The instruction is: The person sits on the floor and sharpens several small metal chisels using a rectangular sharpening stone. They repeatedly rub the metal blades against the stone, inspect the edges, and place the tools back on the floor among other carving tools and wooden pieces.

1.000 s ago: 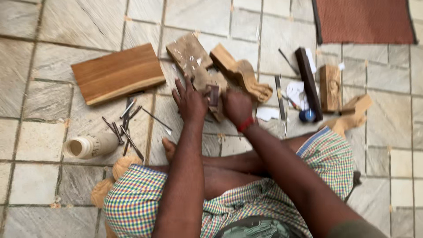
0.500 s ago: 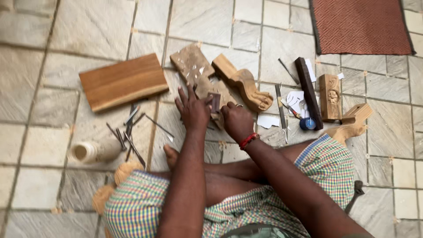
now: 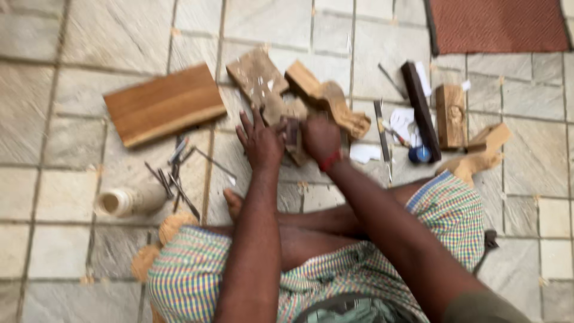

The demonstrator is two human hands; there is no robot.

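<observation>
The left hand lies with fingers spread flat on a small wood block on the stone floor, just below a carved wooden piece. The right hand is curled closed around the block's other side (blurred, so grip details are unclear). Metal chisels lie near left.

Carved blocks crowd ahead; chisels (scattered) block left; bare tiles beyond plank.
</observation>
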